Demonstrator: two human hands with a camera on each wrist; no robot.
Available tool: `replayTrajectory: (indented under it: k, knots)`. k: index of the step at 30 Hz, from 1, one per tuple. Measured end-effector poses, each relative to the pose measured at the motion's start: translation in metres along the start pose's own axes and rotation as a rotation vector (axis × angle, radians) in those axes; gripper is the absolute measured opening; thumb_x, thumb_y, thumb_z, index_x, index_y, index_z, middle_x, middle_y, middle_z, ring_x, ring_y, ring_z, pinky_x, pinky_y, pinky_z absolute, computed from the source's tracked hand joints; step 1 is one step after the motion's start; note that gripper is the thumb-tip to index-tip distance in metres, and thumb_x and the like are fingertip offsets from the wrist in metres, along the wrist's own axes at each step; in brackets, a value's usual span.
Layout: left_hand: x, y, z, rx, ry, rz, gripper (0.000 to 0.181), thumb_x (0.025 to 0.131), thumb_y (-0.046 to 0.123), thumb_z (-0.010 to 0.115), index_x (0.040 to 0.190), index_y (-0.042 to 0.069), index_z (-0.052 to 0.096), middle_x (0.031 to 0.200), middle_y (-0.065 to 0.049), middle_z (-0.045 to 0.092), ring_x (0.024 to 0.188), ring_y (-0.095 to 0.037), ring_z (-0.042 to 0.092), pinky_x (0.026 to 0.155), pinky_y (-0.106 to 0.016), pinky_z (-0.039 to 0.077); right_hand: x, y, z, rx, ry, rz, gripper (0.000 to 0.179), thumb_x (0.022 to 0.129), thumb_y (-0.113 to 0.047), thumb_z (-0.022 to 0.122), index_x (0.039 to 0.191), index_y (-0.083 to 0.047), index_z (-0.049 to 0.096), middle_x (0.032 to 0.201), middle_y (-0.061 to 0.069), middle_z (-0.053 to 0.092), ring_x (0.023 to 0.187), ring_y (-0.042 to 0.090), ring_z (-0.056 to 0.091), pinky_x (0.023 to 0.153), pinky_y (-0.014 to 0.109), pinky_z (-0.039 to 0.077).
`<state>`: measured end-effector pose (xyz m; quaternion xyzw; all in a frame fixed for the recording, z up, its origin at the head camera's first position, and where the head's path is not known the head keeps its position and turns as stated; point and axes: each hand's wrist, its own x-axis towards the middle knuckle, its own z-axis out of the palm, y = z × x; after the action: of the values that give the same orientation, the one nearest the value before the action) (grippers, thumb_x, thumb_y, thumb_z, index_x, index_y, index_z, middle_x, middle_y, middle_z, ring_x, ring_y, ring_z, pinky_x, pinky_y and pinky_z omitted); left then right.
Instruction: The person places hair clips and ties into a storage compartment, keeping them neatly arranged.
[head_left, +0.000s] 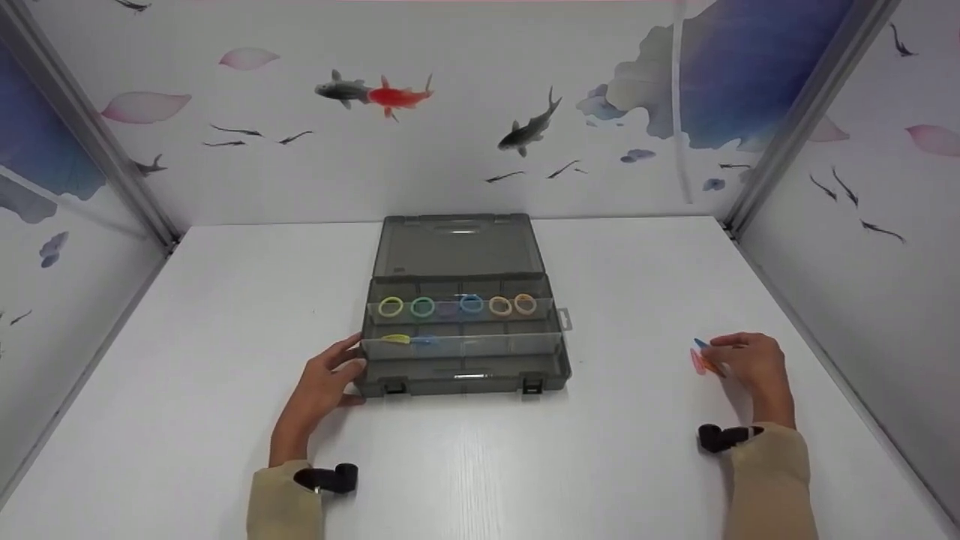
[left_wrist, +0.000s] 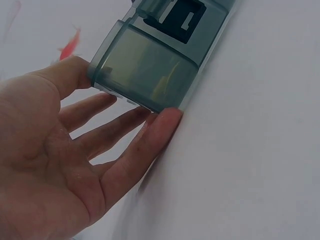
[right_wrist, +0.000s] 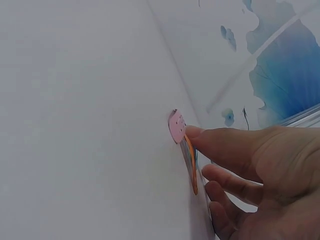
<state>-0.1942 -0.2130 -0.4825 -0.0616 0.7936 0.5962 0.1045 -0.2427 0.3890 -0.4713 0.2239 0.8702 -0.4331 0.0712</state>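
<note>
A grey see-through compartment box (head_left: pixel 465 386) stands on the table with its lid (head_left: pixel 457 251) swung back. In its back row are several rings like hair ties, among them a yellow one (head_left: pixel 381 307) and a green one (head_left: pixel 413 307). A yellow clip (head_left: pixel 396 339) and a blue clip (head_left: pixel 425 340) lie in the row before it. My left hand (head_left: pixel 324 386) touches the box's left end, its fingers fairly straight. At the right, my right hand (head_left: pixel 750 367) pinches a small bunch of what look like hair clips: pink (right_wrist: pixel 177 127), orange (right_wrist: pixel 194 175) and blue. Its index fingertip is hidden in the right wrist view.
The white table (head_left: pixel 465 465) ends at a printed back wall (head_left: pixel 465 165). Side walls (head_left: pixel 855 285) flank it, the right one close beyond my right hand. Two latches, one of them the right latch (head_left: pixel 532 386), show on the box's front.
</note>
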Motion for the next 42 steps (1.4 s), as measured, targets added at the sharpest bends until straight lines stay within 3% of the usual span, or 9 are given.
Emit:
replayTrajectory:
  k: [16, 28, 39, 42]
  knots:
    - [0.0004, 0.0005, -0.001, -0.01, 0.006, 0.023, 0.055, 0.104, 0.015, 0.048, 0.157, 0.015, 0.033, 0.16, -0.024, 0.034, 0.141, -0.045, 0.043, 0.086, -0.042, 0.062, 0.007, -0.0037, 0.0012, -0.055, 0.016, -0.004, 0.043, 0.096, -0.027, 0.066, 0.127, 0.003, 0.062, 0.134, 0.027, 0.057, 0.121, 0.039, 0.049, 0.101, 0.053, 0.047]
    - [-0.0012, 0.0009, -0.0005, 0.004, 0.006, 0.013, 0.056, 0.104, 0.017, 0.048, 0.158, 0.016, 0.032, 0.159, -0.023, 0.036, 0.138, -0.044, 0.048, 0.086, -0.042, 0.062, 0.0075, -0.0029, 0.005, -0.059, 0.034, 0.022, 0.047, 0.097, -0.029, 0.062, 0.132, 0.003, 0.06, 0.136, 0.028, 0.056, 0.12, 0.039, 0.052, 0.105, 0.057, 0.047]
    - [0.0, -0.0009, 0.0003, -0.015, -0.001, 0.025, 0.055, 0.105, 0.015, 0.047, 0.158, 0.015, 0.033, 0.158, -0.023, 0.036, 0.136, -0.042, 0.049, 0.086, -0.042, 0.062, 0.0023, -0.003, 0.0003, -0.058, 0.043, 0.004, 0.047, 0.095, -0.031, 0.062, 0.128, 0.002, 0.064, 0.141, 0.026, 0.054, 0.123, 0.037, 0.049, 0.094, 0.046, 0.049]
    - [0.0001, -0.0013, 0.0003, -0.011, -0.001, 0.025, 0.055, 0.105, 0.015, 0.047, 0.158, 0.016, 0.032, 0.159, -0.023, 0.036, 0.137, -0.043, 0.048, 0.086, -0.042, 0.062, 0.0007, -0.0061, -0.0001, -0.051, 0.032, 0.002, 0.048, 0.095, -0.032, 0.061, 0.13, 0.002, 0.062, 0.143, 0.026, 0.053, 0.126, 0.038, 0.048, 0.098, 0.049, 0.048]
